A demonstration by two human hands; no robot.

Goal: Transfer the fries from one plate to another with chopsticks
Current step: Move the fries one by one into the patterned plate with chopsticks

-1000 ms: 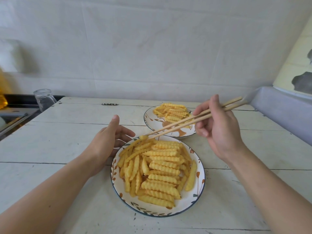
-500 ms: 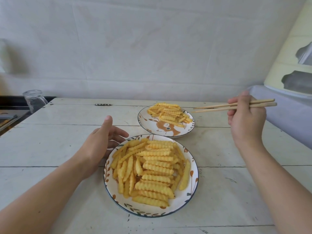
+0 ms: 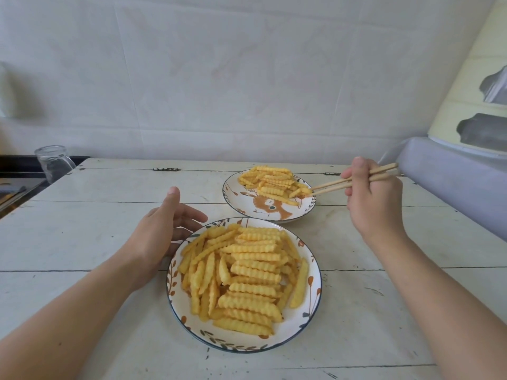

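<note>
A near plate (image 3: 310,316) with a leaf-pattern rim holds a big heap of crinkle-cut fries (image 3: 247,275). Behind it a far plate (image 3: 233,193) with a painted animal carries a smaller pile of fries (image 3: 271,182). My right hand (image 3: 373,204) grips a pair of wooden chopsticks (image 3: 337,185); their tips touch a fry at the right edge of the far plate's pile. My left hand (image 3: 162,231) rests on the table with relaxed fingers against the left rim of the near plate.
The white plank table (image 3: 96,215) runs to a white wall behind. A clear glass jar (image 3: 53,163) stands at the far left corner beside a dark counter. A pale purple ledge (image 3: 452,182) borders the table on the right.
My right hand swung the chopsticks from the near plate up and right, then lowered their tips onto the far plate's fries. My left hand has stayed by the near plate.
</note>
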